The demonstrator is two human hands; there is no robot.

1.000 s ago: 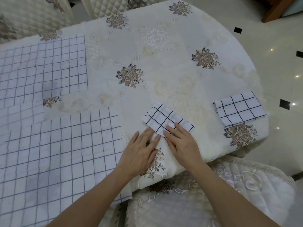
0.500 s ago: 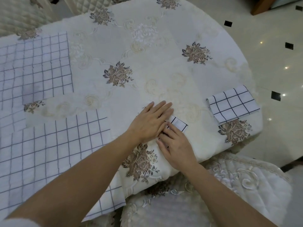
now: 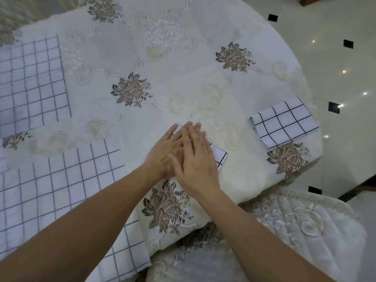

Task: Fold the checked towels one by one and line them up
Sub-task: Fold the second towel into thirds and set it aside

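A small folded checked towel (image 3: 220,158) lies near the table's front edge, mostly hidden under my hands. My left hand (image 3: 165,151) lies flat on it with straight fingers. My right hand (image 3: 196,159) rests flat across the left hand's fingers and presses the towel down. Only the towel's right corner and a sliver at the far left show. A second folded checked towel (image 3: 284,124) lies apart at the right, near the table's edge. Two unfolded checked towels lie spread at the left, one near me (image 3: 50,192) and one farther back (image 3: 30,84).
The round table (image 3: 183,58) wears a cream embroidered cloth with brown flower patches. A padded chair seat (image 3: 295,231) sits below the front edge at the right. Beyond the right edge is glossy tiled floor (image 3: 335,58).
My left hand slid from beside the towel onto it. My right hand then moved up over the left, so both now cover the folded towel. The view shifted closer.
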